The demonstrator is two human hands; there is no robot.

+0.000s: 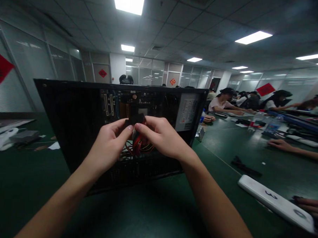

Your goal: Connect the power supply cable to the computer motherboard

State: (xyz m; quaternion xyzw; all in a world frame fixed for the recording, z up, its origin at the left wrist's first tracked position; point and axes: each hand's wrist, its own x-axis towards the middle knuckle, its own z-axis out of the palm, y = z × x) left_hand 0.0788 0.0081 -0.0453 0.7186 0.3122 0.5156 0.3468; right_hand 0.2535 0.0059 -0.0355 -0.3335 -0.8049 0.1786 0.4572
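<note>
In front of me an opened black computer case [69, 129] stands on the green table, its inside facing me. My left hand [109, 138] and my right hand [158, 134] meet before the opening, fingers closed in a pinch. Between the fingertips is a small dark black piece [137, 119], which looks like a cable connector; its exact kind is hard to make out. Red, yellow and black wires [139, 146] hang just below it. Behind the hands are the motherboard [145, 97] with its slots and, at the upper right, the silver power supply [186, 111].
A white bar marked 3 [275, 201] and a black strip [245, 166] lie on the table [218, 205] to the right. Water bottles [274, 124] stand farther back. Other people sit along the right. At left are white items [2, 137] and a grey box [25, 137].
</note>
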